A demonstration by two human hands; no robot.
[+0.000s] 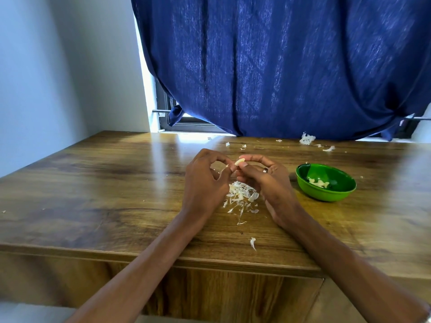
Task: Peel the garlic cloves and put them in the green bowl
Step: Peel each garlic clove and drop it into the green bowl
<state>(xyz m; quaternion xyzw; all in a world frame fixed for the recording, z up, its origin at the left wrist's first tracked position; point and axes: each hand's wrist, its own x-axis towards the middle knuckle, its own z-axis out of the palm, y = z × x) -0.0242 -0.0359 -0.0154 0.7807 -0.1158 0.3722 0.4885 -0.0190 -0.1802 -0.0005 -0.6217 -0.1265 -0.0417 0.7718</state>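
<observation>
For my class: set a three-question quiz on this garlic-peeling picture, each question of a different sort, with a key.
1. True or false: the green bowl is empty.
2. The pile of skins lies: A in the bowl, B on the table below the hands, C on the floor.
3. What do the left hand and right hand hold between them?

Key: 1 false, peeled cloves lie inside. 2 B. 3 a garlic clove.
</observation>
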